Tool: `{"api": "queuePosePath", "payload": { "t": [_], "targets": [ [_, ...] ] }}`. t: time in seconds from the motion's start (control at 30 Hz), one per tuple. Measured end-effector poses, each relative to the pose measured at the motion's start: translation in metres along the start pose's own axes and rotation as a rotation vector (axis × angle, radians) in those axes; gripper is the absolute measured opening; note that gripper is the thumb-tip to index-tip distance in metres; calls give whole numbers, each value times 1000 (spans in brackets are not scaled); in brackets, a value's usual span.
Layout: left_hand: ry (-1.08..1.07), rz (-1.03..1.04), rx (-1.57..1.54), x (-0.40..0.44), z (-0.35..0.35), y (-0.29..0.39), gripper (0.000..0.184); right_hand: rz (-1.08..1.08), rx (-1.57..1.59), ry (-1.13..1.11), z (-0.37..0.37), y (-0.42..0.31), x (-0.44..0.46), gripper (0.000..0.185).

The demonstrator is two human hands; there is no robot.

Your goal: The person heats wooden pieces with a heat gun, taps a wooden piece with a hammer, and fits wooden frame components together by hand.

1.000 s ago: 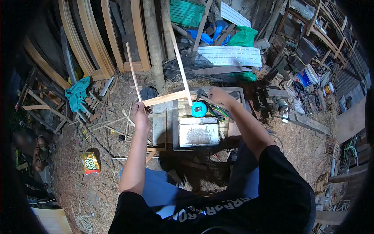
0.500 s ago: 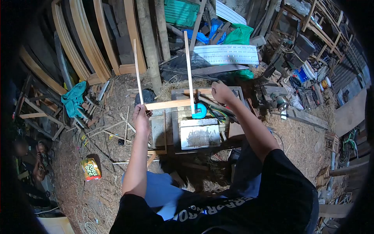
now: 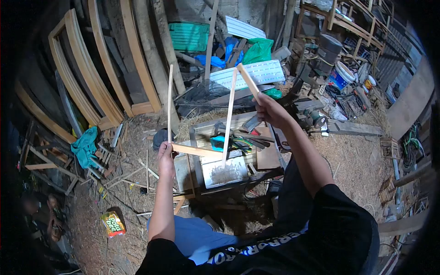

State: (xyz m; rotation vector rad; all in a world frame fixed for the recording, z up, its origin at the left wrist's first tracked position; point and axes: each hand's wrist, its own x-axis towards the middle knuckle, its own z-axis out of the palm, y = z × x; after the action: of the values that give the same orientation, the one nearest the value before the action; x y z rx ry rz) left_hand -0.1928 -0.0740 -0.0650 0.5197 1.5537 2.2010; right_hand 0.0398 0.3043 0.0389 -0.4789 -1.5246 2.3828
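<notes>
My left hand [image 3: 166, 160] is closed round the lower left corner of a U-shaped wooden frame. This frame has two long thin uprights and a flat wooden crosspiece [image 3: 195, 150] near their lower ends. In my right hand [image 3: 271, 111] is a short wooden slat [image 3: 248, 79], fingers wrapped round its lower end. The slat's far end meets or overlaps the top of the right upright [image 3: 230, 107]; I cannot tell whether they touch. Behind the frame, a teal tape measure [image 3: 217, 143] lies partly hidden on the workbench [image 3: 198, 160] beside several hand tools [image 3: 243, 140].
A whitish block [image 3: 223, 172] sits at the bench's near side. Large wooden frames [image 3: 85, 68] lean at the back left. Scrap wood litters the ground at left, near a snack packet [image 3: 113, 223]. Another person [image 3: 50, 215] is at the far left edge.
My right hand has risen with the slat, whose end is now at the top of the right upright. The frame has shifted lower in view, and the camera view has turned.
</notes>
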Motion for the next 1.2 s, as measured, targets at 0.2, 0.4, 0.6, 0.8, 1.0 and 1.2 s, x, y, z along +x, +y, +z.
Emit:
{"api": "queuePosePath", "payload": {
  "t": [0.2, 0.4, 0.6, 0.8, 1.0, 1.2],
  "targets": [
    [-136, -1, 36, -6, 19, -1, 12, -131, -27, 95, -12, -30, -35, 34],
    [-248, 27, 108, -17, 37, -5, 11, -301, -144, 139, -16, -51, -63, 34],
    [-270, 53, 220, -22, 47, -11, 11, -329, -147, 17, -12, -55, -83, 38],
    [-268, 85, 246, -32, 48, -10, 12, -263, -302, 3, -8, -54, -90, 31],
    [-198, 133, 258, -52, 46, -8, 14, -253, -145, -121, -11, -60, -93, 39],
    [-48, 177, 258, -79, 57, -23, 16, -386, 133, -101, 9, -64, -94, 41]
  ]
}}
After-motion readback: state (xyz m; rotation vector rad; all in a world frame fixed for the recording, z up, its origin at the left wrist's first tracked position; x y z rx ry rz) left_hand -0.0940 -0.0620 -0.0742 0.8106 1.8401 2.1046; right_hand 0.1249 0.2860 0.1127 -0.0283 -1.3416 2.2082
